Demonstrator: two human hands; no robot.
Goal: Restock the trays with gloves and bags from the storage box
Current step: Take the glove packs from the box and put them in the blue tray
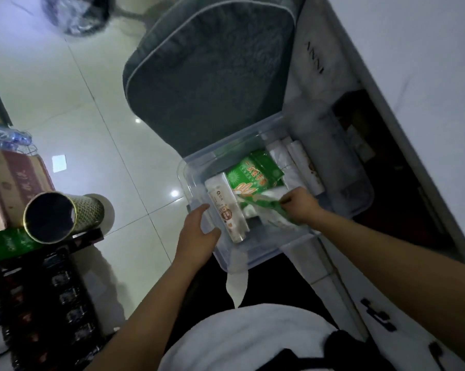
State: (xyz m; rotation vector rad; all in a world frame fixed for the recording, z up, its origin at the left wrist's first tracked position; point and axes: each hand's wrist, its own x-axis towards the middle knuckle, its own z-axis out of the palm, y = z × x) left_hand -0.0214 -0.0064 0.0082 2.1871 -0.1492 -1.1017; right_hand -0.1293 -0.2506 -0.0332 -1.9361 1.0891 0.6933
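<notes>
A clear plastic storage box (196, 167) stands on the floor in front of me. Inside lie a green glove packet (252, 172), white bag rolls (298, 162) along its right side and a white roll packet (227, 210) at the left. My right hand (301, 207) is inside the box, shut on a second green glove packet (263, 203) that it holds by one end. My left hand (196, 236) rests with spread fingers on the box's near left rim, beside the white roll packet.
A grey cushioned chair (207, 76) stands behind the box. A white cabinet (413, 89) runs along the right. At the left a rack (38, 290) carries a gold tube (62, 215), a green packet (9, 243) and cardboard boxes (14, 178). Glossy tiled floor lies between.
</notes>
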